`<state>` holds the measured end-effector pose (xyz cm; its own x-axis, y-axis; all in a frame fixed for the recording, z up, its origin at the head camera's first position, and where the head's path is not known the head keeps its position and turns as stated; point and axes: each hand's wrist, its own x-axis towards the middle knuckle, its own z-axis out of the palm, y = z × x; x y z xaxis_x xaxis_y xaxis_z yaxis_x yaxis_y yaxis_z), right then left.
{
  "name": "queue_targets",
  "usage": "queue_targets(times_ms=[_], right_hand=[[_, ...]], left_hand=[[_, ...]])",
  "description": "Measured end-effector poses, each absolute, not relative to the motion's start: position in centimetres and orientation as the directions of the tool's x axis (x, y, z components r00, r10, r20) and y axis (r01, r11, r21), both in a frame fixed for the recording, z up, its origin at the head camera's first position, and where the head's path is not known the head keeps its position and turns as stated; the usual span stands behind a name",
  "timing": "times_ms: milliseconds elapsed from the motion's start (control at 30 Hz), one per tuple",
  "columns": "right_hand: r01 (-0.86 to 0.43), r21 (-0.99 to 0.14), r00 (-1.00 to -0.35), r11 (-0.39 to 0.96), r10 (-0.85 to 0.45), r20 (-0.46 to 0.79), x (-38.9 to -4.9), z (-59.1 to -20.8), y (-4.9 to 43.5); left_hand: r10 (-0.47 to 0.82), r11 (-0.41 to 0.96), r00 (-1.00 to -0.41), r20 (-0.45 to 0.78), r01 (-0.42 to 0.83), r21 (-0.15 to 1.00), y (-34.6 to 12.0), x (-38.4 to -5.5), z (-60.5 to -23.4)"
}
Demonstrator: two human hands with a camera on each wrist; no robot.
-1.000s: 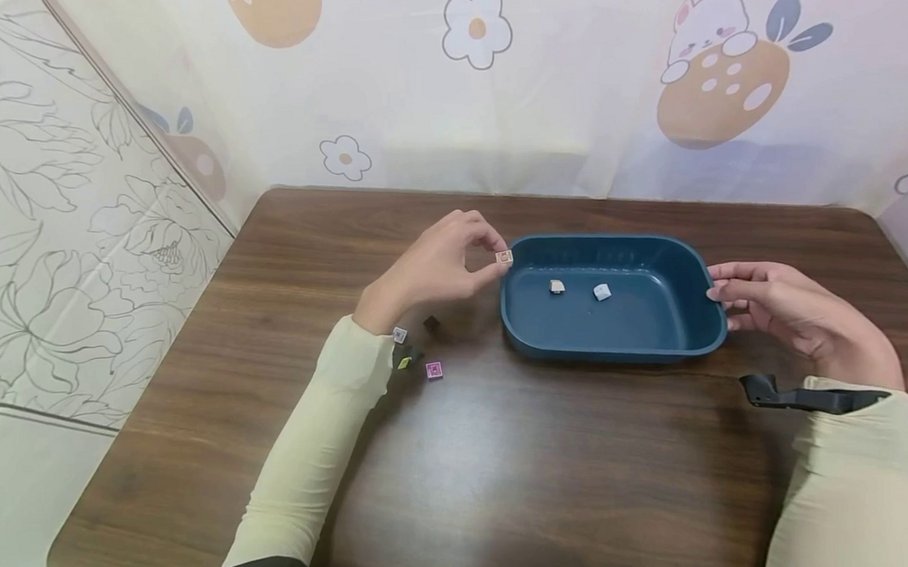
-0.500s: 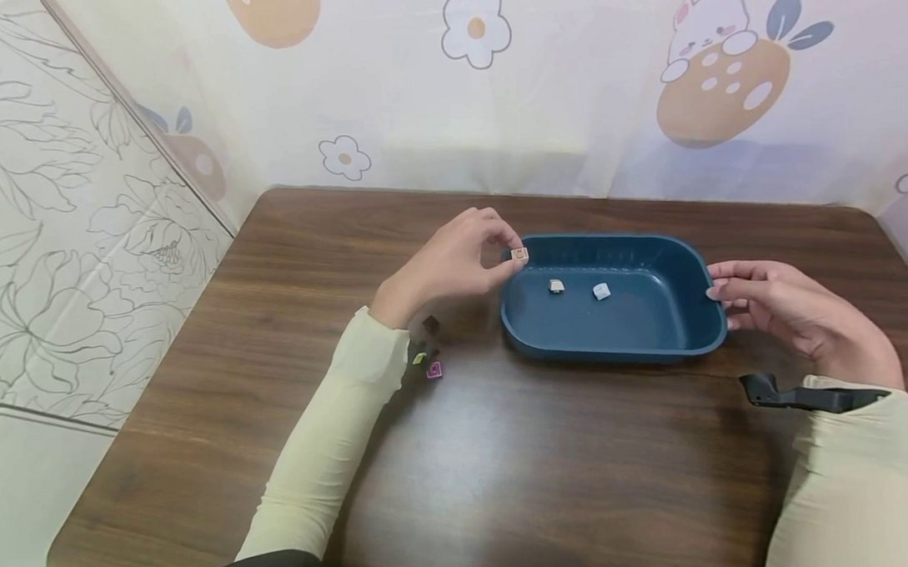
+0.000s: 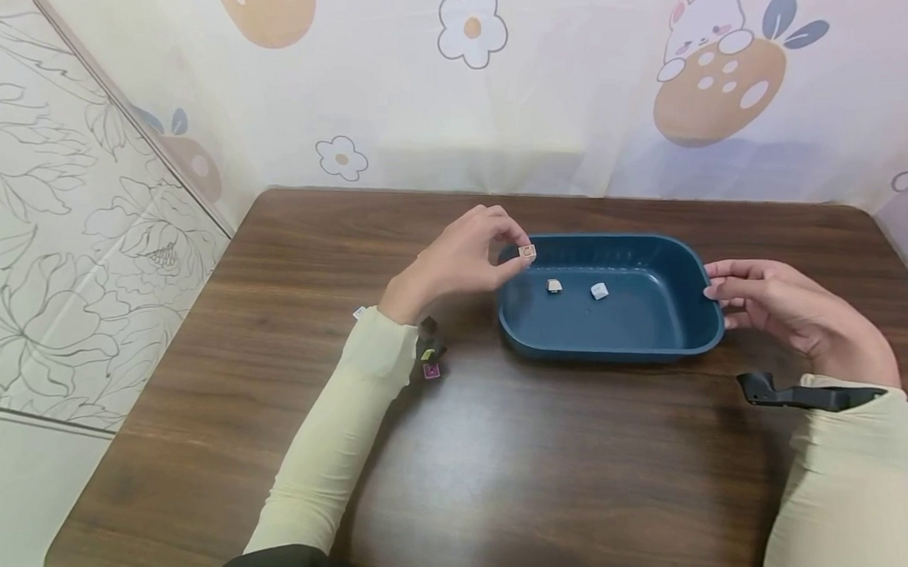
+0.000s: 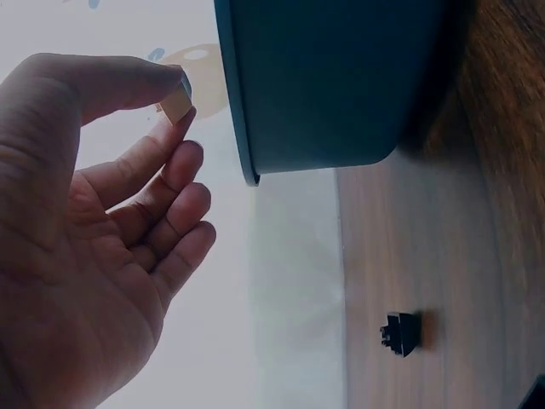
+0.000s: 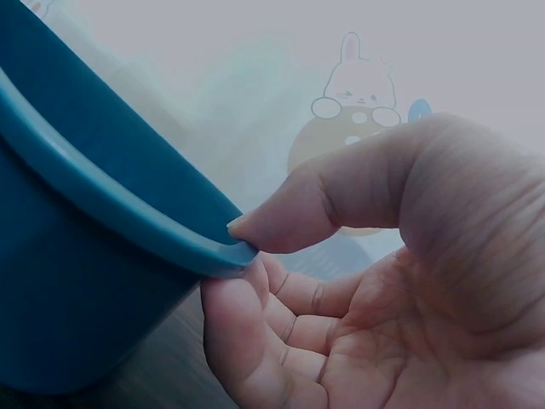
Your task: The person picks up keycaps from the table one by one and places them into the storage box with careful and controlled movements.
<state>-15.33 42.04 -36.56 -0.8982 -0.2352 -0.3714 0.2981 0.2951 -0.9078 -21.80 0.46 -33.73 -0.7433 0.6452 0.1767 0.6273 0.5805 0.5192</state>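
A dark teal tray [image 3: 692, 333] sits on the brown table. Two small pale keycaps [image 3: 554, 286] [image 3: 599, 291] lie inside it. My left hand [image 3: 461, 262] pinches a small tan keycap [image 3: 526, 251] between thumb and forefinger, just over the tray's left rim; the left wrist view shows that keycap [image 4: 174, 105] beside the tray's rim [image 4: 234, 119]. My right hand [image 3: 785, 309] holds the tray's right rim, thumb on top of the rim [image 5: 111, 213] and fingers under it.
Several small keycaps lie on the table by my left forearm: a pink one [image 3: 430, 370], a black one [image 3: 429, 323] and a yellow-green one [image 3: 427, 354]. A black keycap [image 4: 400, 332] shows in the left wrist view. Patterned walls close the back and left.
My left hand has carried the tan keycap rightward, from short of the tray's left rim to just over it. My right hand has stayed on the tray's right rim.
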Motion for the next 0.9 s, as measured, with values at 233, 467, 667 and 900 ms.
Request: queue_targets(times_ms=[233, 467, 667, 900], right_hand=[[0.285, -0.914, -0.901, 0.289, -0.244, -0.359, -15.4, -36.8, 42.5], [0.296, -0.911, -0.899, 0.287, -0.24, -0.368, -15.5, -36.9, 42.6], [0.285, -0.899, -0.9, 0.332, -0.23, -0.371, -15.6, -36.5, 42.3], [0.294, -0.902, -0.9, 0.315, -0.225, -0.372, -15.4, -36.5, 42.0]], left_hand=[[0.663, 0.57, -0.731, 0.16, 0.632, 0.524, 1.3, -21.9, -33.8], [0.685, 0.56, -0.713, 0.152, 0.648, 0.517, 2.1, -21.8, -33.7], [0.697, 0.55, -0.701, 0.15, 0.657, 0.516, 2.8, -21.9, -33.9], [0.71, 0.542, -0.69, 0.138, 0.661, 0.519, 3.6, -22.1, -34.3]])
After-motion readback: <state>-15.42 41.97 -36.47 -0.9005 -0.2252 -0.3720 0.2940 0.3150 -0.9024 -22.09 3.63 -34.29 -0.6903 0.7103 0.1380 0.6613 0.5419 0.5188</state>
